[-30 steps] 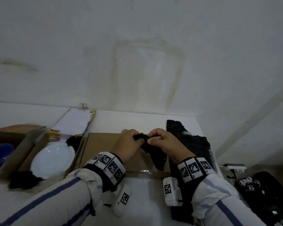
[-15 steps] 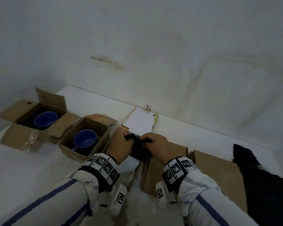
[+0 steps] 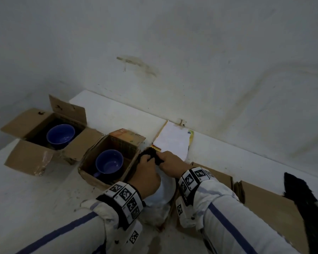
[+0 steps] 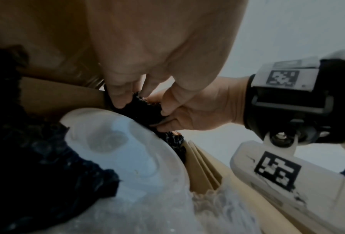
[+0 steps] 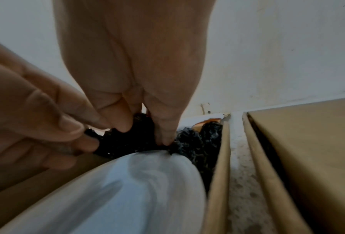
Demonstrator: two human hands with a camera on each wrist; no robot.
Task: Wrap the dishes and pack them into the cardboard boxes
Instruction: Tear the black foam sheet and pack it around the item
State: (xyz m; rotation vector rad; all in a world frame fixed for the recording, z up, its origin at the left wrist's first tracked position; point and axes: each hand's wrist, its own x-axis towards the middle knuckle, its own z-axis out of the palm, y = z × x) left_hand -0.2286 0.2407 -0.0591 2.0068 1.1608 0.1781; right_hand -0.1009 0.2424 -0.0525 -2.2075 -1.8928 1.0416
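Both hands pinch one small piece of black bubble wrap [image 3: 151,155] between them, held at the far rim of a white plate [image 3: 166,187]. My left hand [image 3: 147,159] grips its left end and my right hand [image 3: 163,158] its right end. In the left wrist view the left fingers [image 4: 119,93] curl onto the wrap [image 4: 141,110] just above the plate [image 4: 125,148]. In the right wrist view the right fingertips [image 5: 163,131] press the wrap [image 5: 131,142] against the plate's edge [image 5: 139,182]. More black wrap [image 4: 37,158] lies under the plate, inside an open cardboard box.
Left of the plate, an open box [image 3: 92,173] holds a blue cup [image 3: 109,162]; further left another open box [image 3: 26,154] holds a blue bowl [image 3: 60,134]. Flat cardboard [image 3: 264,204] and a black wrap sheet [image 3: 305,198] lie to the right. White paper [image 3: 173,142] leans at the wall.
Both hands carried the black wrap piece left, from above the flat cardboard to the white plate's far rim. My view swung left, bringing the two boxes with blue dishes into sight.
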